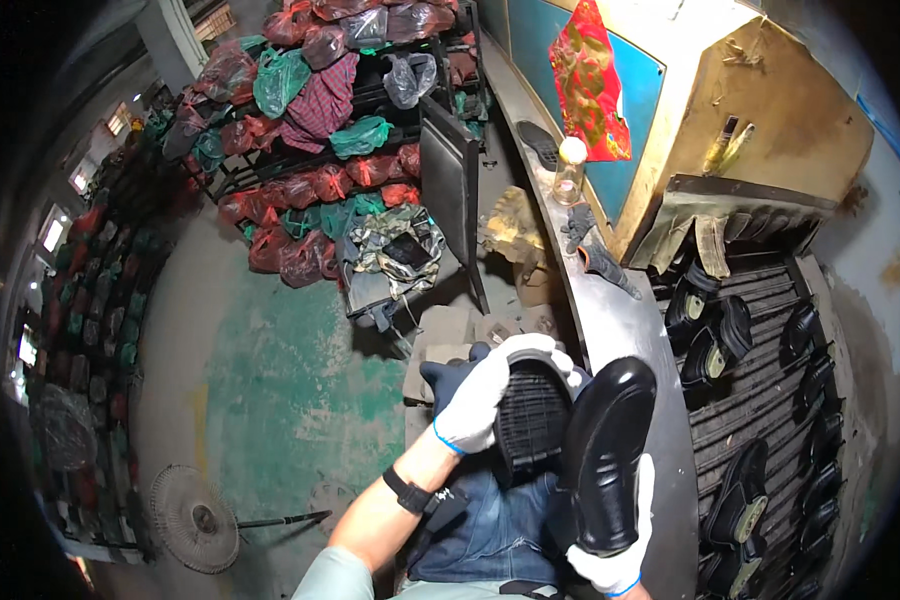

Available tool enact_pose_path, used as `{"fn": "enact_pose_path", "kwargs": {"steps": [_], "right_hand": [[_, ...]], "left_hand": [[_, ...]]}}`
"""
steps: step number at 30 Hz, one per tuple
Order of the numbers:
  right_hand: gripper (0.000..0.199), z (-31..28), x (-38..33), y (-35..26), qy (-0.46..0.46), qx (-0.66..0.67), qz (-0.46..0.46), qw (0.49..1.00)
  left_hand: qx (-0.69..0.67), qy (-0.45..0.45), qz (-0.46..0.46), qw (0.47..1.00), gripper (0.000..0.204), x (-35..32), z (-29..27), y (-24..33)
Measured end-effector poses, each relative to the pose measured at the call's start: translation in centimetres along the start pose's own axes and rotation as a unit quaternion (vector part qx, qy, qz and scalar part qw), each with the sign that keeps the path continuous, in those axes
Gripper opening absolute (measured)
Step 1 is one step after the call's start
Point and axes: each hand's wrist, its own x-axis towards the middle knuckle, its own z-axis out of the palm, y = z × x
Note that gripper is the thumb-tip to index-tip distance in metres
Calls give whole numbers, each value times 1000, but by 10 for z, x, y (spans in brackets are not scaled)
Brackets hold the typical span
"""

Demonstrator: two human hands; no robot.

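My left hand [487, 395], in a white knit glove with a blue cuff edge, is closed round a black shoe [532, 415] whose ridged sole faces me. Its far side is hidden. A second black shoe [610, 440], with a glossy toe pointing away from me, stands upright beside it. My right hand [618, 545], gloved the same way, grips this one at the heel from below and along its right side. The two shoes are side by side above my lap, their edges close together; whether they touch, I cannot tell.
A metal ledge [660, 420] runs along my right, bearing a dark glove [605, 262], a bottle [568, 180] and a loose sole [537, 143]. Beyond it, a slatted conveyor [740, 400] carries several black shoes out of a boxy machine [750, 110]. A fan [198, 518] stands at left; bagged racks [310, 185] lie ahead.
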Motion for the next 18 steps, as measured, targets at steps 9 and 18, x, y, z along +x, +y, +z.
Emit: {"fn": "enact_pose_path", "kwargs": {"steps": [9, 18], "right_hand": [[105, 15, -15, -29, -63, -230, 12, 971], [100, 30, -11, -24, -40, -226, 12, 973]], "left_hand": [[50, -51, -16, 997, 97, -6, 5, 7], [128, -72, -45, 988, 117, -7, 10, 25]]}}
